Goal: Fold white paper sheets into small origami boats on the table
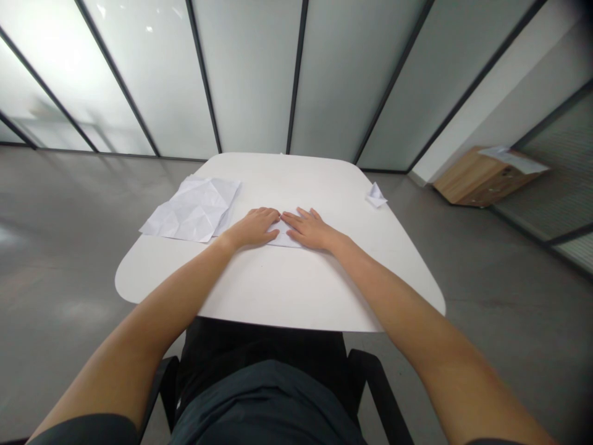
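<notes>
A folded sheet of white paper lies flat near the middle of the table, partly covered by both hands. My left hand rests on its left part, palm down with the fingers stretched out and the thumb apart. From the other side my right hand presses on the paper, its fingers spread. The two hands' fingertips almost meet at the paper's upper middle. How the paper is folded under the hands is hidden.
Creased white sheets lie at the table's left. A small folded paper piece sits by the right edge of the white table. Beyond stand frosted glass panels and a wooden cabinet with papers on top.
</notes>
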`<state>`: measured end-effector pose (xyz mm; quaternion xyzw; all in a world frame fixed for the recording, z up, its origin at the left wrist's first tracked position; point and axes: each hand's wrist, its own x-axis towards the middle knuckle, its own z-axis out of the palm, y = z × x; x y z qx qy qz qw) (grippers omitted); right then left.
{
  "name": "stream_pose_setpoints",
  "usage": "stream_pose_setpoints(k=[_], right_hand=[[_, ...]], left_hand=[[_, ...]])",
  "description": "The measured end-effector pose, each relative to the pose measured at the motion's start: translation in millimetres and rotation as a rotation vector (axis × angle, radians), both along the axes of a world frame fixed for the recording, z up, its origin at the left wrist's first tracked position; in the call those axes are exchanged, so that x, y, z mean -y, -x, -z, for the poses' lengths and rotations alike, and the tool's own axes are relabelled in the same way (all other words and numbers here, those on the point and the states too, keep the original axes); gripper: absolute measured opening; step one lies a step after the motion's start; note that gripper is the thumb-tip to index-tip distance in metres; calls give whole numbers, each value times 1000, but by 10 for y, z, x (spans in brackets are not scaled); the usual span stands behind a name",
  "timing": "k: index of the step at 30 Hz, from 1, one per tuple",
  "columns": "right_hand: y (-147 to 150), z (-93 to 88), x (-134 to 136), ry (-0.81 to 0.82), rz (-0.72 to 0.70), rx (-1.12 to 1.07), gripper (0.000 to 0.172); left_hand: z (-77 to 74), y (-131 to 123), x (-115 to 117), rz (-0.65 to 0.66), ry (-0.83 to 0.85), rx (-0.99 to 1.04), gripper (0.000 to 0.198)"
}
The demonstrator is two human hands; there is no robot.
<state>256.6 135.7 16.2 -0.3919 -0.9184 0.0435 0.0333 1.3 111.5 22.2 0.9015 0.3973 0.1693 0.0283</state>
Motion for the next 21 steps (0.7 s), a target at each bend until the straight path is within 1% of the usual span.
stream_pose_setpoints(k=[5, 9, 12, 15, 18, 21], right_hand=[[16, -14, -16, 21, 6, 8, 65], [-34, -2, -64, 5, 20, 0, 69], [-121, 22, -126, -5, 67, 4, 74], [-221, 43, -193, 13, 110, 13, 73], [-322, 48, -243, 25, 138, 9, 71], [-433, 32, -275, 63, 179, 41, 73]], left_hand=[[-24, -38, -6, 7, 16, -10, 43], [-60, -52, 7, -36, 12, -49, 51], [-80, -46, 9, -73, -1, -79, 55], [-84, -36, -3, -91, 4, -90, 57], [-79, -29, -21, -99, 14, -92, 58], [-75, -28, -32, -93, 26, -89, 59]])
